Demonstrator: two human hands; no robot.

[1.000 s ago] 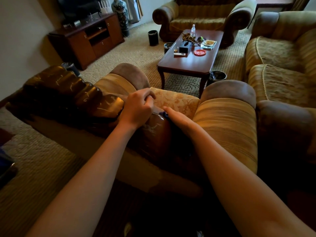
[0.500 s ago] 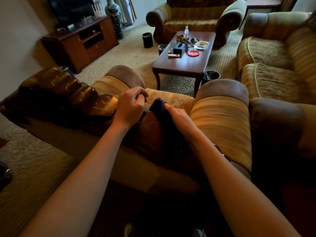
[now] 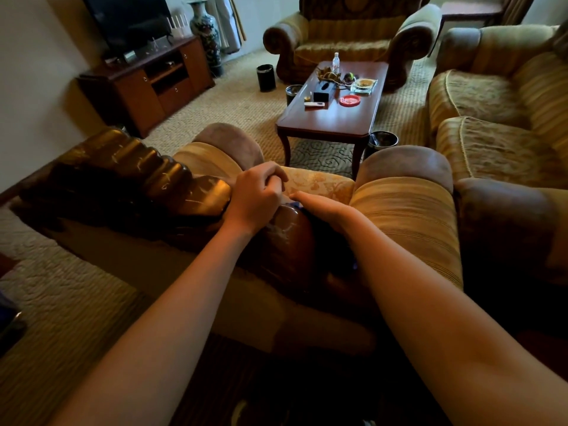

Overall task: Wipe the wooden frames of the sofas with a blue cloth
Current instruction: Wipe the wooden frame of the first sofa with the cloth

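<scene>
Change: cloth [image 3: 295, 205] bulged above frame top 0.5 s ago; now pressed lower, only a blue sliver shows
Cloth: on frame [image 3: 289, 241], under right hand [image 3: 325, 210]
Right hand: fingers straight, flat on cloth
Left hand [image 3: 256, 198]: fingers curled over frame top
Beyond: table [image 3: 332, 118]
</scene>
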